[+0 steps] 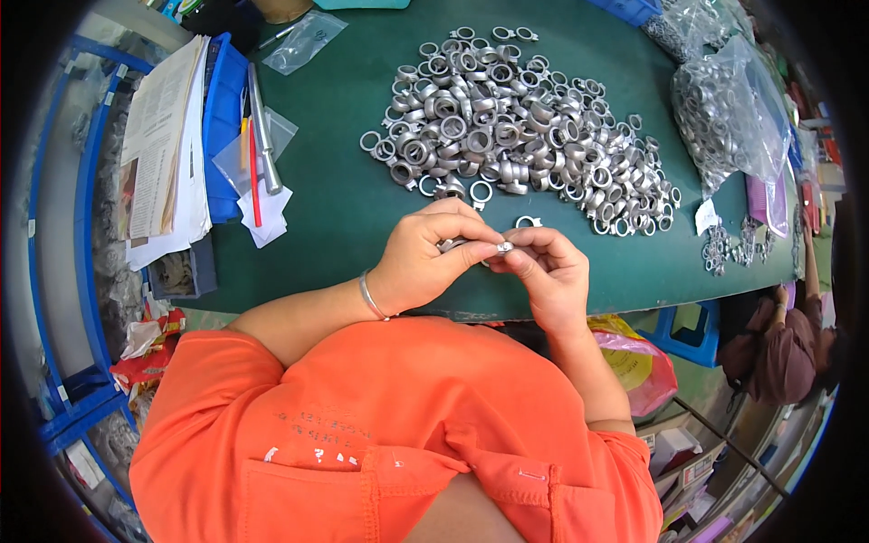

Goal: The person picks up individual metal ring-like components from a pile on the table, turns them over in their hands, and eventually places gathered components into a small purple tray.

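Observation:
My left hand (425, 252), with a bangle on its wrist, pinches a small silver metal ring (504, 246) near the table's front edge. From the other side my right hand (546, 270) has its thumb and fingertips closed on the same ring. Most of that ring is covered by fingers. Another bit of grey metal shows under the left fingers; whether it is a second ring I cannot tell. Just beyond my hands lie two loose metal rings, one of them this ring (527, 222) with a small tab. Farther off spreads a large heap of such rings (480, 136).
Left on the green table (317, 154) are a blue tray (226, 118) with papers, a tapered metal rod (262, 127) and a red pen (254, 172). Right stand clear bags of rings (720, 118) and small ring bunches (717, 249). Another person (783, 357) sits beyond a blue stool (688, 330).

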Motion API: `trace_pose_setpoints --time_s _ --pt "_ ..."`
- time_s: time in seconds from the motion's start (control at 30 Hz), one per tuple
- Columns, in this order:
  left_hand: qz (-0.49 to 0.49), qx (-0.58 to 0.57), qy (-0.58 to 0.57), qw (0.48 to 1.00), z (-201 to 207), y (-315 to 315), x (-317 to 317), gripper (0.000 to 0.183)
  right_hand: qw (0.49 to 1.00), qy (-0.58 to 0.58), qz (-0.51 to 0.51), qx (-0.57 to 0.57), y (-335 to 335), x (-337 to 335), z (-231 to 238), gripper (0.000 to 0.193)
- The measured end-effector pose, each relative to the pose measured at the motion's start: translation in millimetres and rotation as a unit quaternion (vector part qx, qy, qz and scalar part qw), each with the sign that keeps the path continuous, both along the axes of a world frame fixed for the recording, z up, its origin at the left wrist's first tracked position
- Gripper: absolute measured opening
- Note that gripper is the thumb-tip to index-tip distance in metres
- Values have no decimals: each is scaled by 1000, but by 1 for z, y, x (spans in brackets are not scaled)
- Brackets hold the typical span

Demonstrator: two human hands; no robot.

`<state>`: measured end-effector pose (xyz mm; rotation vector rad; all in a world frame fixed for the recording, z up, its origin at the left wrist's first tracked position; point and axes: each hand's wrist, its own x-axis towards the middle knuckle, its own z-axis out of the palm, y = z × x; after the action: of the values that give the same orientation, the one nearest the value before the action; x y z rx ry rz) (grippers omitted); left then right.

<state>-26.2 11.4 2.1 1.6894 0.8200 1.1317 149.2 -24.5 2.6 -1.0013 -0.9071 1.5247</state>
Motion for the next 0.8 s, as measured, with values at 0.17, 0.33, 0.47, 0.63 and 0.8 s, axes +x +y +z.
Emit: trace_pose_setpoints --time_s 0.17,0.33,0.47,0.63,0.8 --pt "37 -207 -3 978 17 -6 2 8 873 -350 -100 324 23 20 24 17" --pt "45 -291 -46 954 21 -7 1 5 670 -408 -388 484 101 104 106 15" --pt "30 -302 -100 948 20 -8 0 6 469 -576 -488 459 151 187 148 8" --pt "79 -328 -60 939 21 -10 -5 6 561 -615 -389 395 138 165 108 7" --pt "59 -362 -89 926 18 -9 -10 7 753 -540 52 372 79 50 35 14"
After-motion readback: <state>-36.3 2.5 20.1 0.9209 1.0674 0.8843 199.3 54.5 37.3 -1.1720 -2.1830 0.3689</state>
